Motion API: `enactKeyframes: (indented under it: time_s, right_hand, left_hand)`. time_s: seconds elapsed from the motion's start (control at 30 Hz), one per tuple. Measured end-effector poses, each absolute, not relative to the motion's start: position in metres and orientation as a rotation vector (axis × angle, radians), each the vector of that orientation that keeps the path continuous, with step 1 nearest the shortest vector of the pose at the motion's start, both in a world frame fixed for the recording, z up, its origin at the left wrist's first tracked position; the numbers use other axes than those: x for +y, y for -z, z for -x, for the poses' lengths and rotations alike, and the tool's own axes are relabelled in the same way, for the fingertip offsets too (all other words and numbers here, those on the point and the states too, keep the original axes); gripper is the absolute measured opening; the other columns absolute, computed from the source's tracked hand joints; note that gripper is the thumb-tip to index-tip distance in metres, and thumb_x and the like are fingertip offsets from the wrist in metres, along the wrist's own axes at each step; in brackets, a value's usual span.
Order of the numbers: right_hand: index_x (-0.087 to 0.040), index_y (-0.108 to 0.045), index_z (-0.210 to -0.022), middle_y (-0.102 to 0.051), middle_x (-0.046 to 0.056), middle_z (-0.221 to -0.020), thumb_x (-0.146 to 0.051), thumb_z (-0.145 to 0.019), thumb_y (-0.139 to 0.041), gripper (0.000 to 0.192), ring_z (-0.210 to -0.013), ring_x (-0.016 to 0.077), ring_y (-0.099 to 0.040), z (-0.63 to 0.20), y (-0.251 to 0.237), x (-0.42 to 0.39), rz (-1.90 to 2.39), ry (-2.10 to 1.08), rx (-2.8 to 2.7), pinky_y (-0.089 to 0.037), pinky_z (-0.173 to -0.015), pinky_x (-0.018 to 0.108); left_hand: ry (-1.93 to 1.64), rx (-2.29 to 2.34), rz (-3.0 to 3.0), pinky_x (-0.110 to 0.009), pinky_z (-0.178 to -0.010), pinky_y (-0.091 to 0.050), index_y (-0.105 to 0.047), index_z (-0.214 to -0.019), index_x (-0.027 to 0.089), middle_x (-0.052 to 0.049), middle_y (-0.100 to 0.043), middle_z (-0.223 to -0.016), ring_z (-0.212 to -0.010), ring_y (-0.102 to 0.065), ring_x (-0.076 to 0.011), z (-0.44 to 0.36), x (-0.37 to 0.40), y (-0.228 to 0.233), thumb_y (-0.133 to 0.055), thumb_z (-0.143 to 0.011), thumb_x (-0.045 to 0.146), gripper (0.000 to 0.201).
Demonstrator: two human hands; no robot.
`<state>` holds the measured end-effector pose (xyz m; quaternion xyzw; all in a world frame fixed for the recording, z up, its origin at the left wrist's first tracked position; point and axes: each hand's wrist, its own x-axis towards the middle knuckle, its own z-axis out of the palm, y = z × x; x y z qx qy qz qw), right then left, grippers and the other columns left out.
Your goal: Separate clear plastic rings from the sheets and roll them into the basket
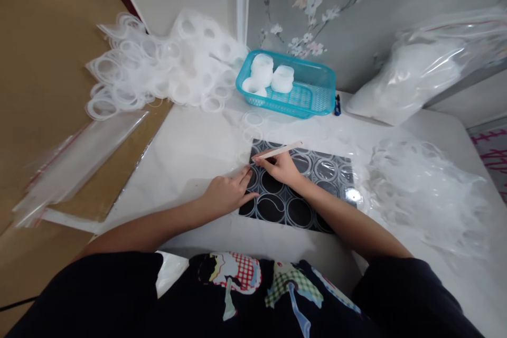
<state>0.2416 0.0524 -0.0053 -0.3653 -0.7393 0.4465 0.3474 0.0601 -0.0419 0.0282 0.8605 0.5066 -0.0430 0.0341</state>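
A dark rectangular sheet [291,213] with rows of pale ring outlines lies on the white table in front of me. My right hand [282,167] is closed on a thin pale stick [283,149], its lower end near the sheet's upper left part. I cannot make out that tip clearly. My left hand [228,191] lies flat with fingers outstretched on the sheet's left edge, thumb apart. Its fingertips are close to my right fingers. A thin curved whitish strip [273,198] lies over one dark circle on the sheet.
Behind the sheet stands a blue basket [325,100] holding several white rolls [282,79]. Punched white sheets [158,68] are heaped at the back left, a translucent pile [428,195] at the right. A filled clear bag [407,79] leans at the back right; flat plastic bags [91,153] lie left.
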Motion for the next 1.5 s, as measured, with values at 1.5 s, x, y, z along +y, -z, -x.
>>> enactKeyframes:
  time_s: [1.5]
  right_hand:
    - [-0.031,-0.069,-0.115,-0.072,0.002,-0.11,-0.024,-0.099,-0.046,0.029,-0.091,0.0228,-0.055,-0.262,-0.041,0.063,0.846,-0.412,-2.174,-0.047,-0.087,0.042]
  left_hand:
    - [-0.602,1.67,-2.437,-0.041,-0.096,-0.044,-0.078,-0.087,0.022,-0.006,-0.062,-0.126,-0.11,-0.053,-0.0243,-0.043,0.065,-0.02,-0.065,-0.09,0.032,0.017]
